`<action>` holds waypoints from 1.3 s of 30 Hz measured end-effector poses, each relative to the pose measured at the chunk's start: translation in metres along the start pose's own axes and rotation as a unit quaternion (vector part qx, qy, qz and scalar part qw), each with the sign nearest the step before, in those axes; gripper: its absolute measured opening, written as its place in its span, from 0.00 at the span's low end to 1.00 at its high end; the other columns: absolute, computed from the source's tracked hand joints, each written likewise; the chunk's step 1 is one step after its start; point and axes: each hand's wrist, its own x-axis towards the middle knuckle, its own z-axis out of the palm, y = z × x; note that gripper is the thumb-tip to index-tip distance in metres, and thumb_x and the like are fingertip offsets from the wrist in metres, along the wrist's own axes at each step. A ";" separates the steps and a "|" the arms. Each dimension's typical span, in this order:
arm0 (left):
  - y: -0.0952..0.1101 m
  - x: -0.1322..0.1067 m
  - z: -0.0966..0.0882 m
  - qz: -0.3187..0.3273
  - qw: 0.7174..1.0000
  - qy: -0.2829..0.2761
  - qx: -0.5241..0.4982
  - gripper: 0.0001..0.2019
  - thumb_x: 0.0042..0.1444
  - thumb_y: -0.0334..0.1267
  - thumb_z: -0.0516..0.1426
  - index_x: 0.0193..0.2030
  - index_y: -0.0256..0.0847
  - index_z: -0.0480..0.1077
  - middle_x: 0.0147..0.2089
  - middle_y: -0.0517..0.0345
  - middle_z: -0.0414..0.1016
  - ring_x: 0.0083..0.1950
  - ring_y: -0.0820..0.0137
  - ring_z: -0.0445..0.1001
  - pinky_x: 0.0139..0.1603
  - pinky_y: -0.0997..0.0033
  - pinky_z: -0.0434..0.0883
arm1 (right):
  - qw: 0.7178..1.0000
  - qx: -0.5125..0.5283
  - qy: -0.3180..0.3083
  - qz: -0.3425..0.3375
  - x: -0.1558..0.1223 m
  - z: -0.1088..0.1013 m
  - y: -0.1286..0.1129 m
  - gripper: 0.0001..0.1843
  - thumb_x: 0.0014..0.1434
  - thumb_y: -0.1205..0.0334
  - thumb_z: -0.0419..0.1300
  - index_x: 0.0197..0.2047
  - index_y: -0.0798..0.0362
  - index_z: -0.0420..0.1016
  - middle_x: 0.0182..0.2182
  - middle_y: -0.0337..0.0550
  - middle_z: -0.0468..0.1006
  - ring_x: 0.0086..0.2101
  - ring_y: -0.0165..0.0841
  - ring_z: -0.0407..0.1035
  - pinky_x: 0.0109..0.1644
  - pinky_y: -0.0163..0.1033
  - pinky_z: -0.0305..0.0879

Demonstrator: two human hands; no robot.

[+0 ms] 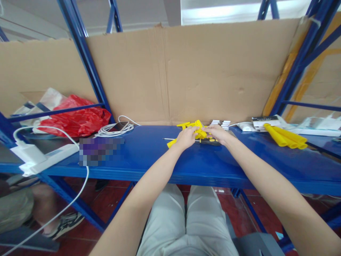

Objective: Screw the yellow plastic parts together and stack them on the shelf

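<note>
A heap of bright yellow plastic parts lies on the blue shelf top, near the cardboard at the back. My left hand is at the heap's left side, its fingers bent over a yellow plastic part. From the right, my right hand reaches in with fingers stretched towards the same parts, touching their edge. Under and in front of the hands lies a black-and-yellow handle. A thin metal shaft sticks out to the left, beside another yellow piece. The fingertips are partly hidden among the parts.
Yellow cones lie at the right by a small box. Small white pieces sit behind my right hand. On the left are a coiled white cable, a red bag and a power strip. A person's leg shows below left.
</note>
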 end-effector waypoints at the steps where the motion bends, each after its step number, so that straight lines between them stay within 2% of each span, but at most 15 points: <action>1: 0.000 0.000 0.000 0.000 1.000 -0.001 0.000 0.19 0.64 0.31 0.51 0.60 0.41 0.71 0.61 0.50 0.74 0.62 0.64 0.72 0.64 0.63 0.67 | 1.000 -0.002 -0.001 0.001 0.000 0.000 0.000 0.13 0.49 0.65 0.72 0.21 0.57 0.73 0.24 0.42 0.77 0.27 0.26 0.69 0.30 0.28 0.65; 12: 0.000 -0.001 -0.001 -0.003 1.000 -0.001 -0.001 0.17 0.64 0.31 0.52 0.57 0.41 0.72 0.59 0.50 0.75 0.60 0.63 0.73 0.63 0.63 0.68 | 1.000 -0.009 -0.003 0.006 0.001 -0.001 0.002 0.13 0.51 0.67 0.71 0.20 0.57 0.73 0.24 0.41 0.78 0.27 0.25 0.69 0.28 0.26 0.64; 18: 0.000 -0.001 0.000 0.007 1.000 0.003 -0.001 0.17 0.63 0.30 0.53 0.57 0.41 0.72 0.60 0.51 0.75 0.60 0.64 0.73 0.62 0.64 0.68 | 0.999 0.027 -0.003 0.021 0.004 -0.001 0.003 0.10 0.58 0.69 0.65 0.25 0.57 0.74 0.23 0.42 0.77 0.26 0.28 0.70 0.28 0.29 0.65; 21: -0.001 0.000 0.003 0.020 1.000 -0.003 0.000 0.16 0.63 0.30 0.53 0.56 0.40 0.71 0.61 0.51 0.74 0.61 0.64 0.72 0.63 0.64 0.67 | 0.999 0.041 -0.001 0.020 0.005 -0.002 0.005 0.11 0.57 0.70 0.65 0.24 0.56 0.73 0.21 0.40 0.76 0.24 0.27 0.69 0.29 0.30 0.65; 27: -0.005 0.001 0.009 0.037 0.999 -0.008 -0.005 0.22 0.63 0.30 0.52 0.64 0.43 0.66 0.64 0.52 0.71 0.64 0.64 0.69 0.65 0.60 0.66 | 0.999 0.050 -0.007 0.011 0.006 -0.003 0.006 0.13 0.56 0.73 0.65 0.22 0.55 0.71 0.19 0.39 0.74 0.23 0.26 0.67 0.28 0.28 0.63; 31: -0.006 0.002 0.009 0.046 0.999 -0.011 -0.015 0.22 0.63 0.30 0.53 0.63 0.44 0.68 0.64 0.51 0.72 0.64 0.64 0.70 0.66 0.60 0.65 | 0.998 0.051 -0.026 0.003 0.015 -0.010 0.009 0.11 0.55 0.72 0.64 0.23 0.55 0.71 0.23 0.44 0.78 0.27 0.29 0.71 0.33 0.31 0.67; 33: -0.005 0.002 0.009 0.045 0.999 -0.019 -0.013 0.21 0.63 0.31 0.53 0.62 0.43 0.70 0.63 0.51 0.73 0.63 0.64 0.71 0.65 0.60 0.65 | 1.000 0.011 0.010 -0.013 0.023 -0.023 0.014 0.09 0.57 0.70 0.61 0.25 0.55 0.73 0.27 0.46 0.79 0.30 0.31 0.73 0.37 0.33 0.69; 35: -0.005 0.002 0.008 0.045 0.999 -0.030 -0.011 0.21 0.63 0.32 0.53 0.62 0.43 0.70 0.62 0.51 0.74 0.62 0.63 0.71 0.64 0.61 0.66 | 0.989 -0.100 0.094 -0.049 0.033 -0.042 0.021 0.07 0.56 0.70 0.60 0.26 0.55 0.75 0.30 0.47 0.81 0.34 0.34 0.75 0.40 0.36 0.70; 37: -0.004 0.002 0.007 0.045 0.998 -0.036 -0.011 0.21 0.63 0.33 0.53 0.62 0.44 0.70 0.62 0.52 0.74 0.62 0.64 0.72 0.64 0.62 0.66 | 0.942 -0.278 0.155 -0.103 0.042 -0.065 0.031 0.08 0.54 0.71 0.59 0.26 0.55 0.77 0.32 0.49 0.81 0.39 0.39 0.75 0.46 0.40 0.69; 39: -0.004 0.001 0.007 0.044 0.998 -0.038 -0.012 0.21 0.63 0.33 0.53 0.62 0.45 0.70 0.62 0.53 0.74 0.62 0.64 0.71 0.64 0.62 0.66 | 0.888 -0.409 0.182 -0.107 0.051 -0.087 0.042 0.11 0.51 0.74 0.58 0.30 0.54 0.81 0.36 0.50 0.82 0.44 0.42 0.75 0.52 0.41 0.67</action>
